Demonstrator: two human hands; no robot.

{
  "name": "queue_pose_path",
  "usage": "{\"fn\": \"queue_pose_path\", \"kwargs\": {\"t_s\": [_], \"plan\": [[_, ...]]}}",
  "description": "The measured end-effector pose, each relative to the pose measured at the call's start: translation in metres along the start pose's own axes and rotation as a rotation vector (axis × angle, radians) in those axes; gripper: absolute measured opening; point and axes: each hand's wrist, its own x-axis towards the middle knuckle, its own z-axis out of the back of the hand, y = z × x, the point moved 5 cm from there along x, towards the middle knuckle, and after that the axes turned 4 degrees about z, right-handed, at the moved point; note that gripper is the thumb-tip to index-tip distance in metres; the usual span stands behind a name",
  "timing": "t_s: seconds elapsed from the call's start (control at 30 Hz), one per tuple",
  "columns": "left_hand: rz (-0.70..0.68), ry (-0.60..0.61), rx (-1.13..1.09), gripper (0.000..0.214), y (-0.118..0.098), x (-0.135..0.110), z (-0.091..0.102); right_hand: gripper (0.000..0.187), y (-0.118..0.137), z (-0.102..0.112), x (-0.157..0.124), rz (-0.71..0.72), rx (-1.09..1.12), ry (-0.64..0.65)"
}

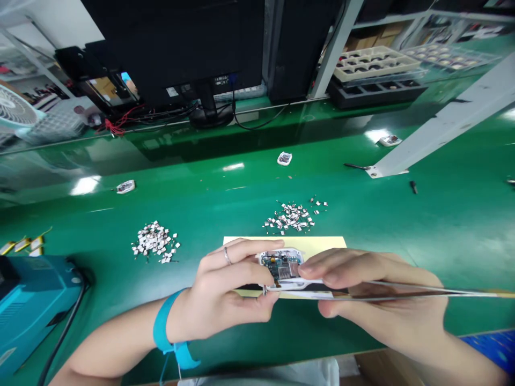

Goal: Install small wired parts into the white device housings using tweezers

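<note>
My left hand point(229, 284) grips a small white plastic casing point(279, 266) with a green circuit board exposed inside it. My right hand point(374, 289) is shut on long metal tweezers point(402, 292), whose tips reach the lower left edge of the casing. Both hands sit above a pale yellow card point(322, 245) on the green bench point(422, 225). Beyond them lie two heaps of tiny white-and-metal parts, one point(155, 241) further left and one point(293, 217) straight ahead. A blue wristband point(167, 327) circles my left wrist.
A blue machine point(36, 305) with a black cable stands at the left. Small white casings point(284, 158) lie further along the bench. A grey metal upright point(442, 123) crosses the right side. A monitor point(173, 48) and stacked parts trays point(376, 67) stand at the back.
</note>
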Motion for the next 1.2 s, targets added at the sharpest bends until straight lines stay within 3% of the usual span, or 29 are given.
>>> {"fn": "queue_pose_path", "kwargs": {"t_s": [0.27, 0.47, 0.77, 1.2], "plan": [[-0.026, 0.052, -0.028, 0.007, 0.001, -0.005, -0.006, 0.037, 0.009, -0.003, 0.001, 0.127, -0.138, -0.015], [-0.080, -0.038, 0.016, 0.006, -0.004, 0.001, -0.002, 0.038, 0.008, -0.002, -0.002, 0.105, -0.123, -0.060], [-0.022, -0.067, -0.040, 0.015, -0.001, 0.001, -0.001, 0.047, 0.012, -0.001, -0.001, 0.111, -0.107, 0.273], [0.007, -0.058, -0.088, 0.019, 0.001, -0.004, -0.004, 0.051, 0.014, 0.000, 0.002, 0.057, -0.078, 0.272]]}}
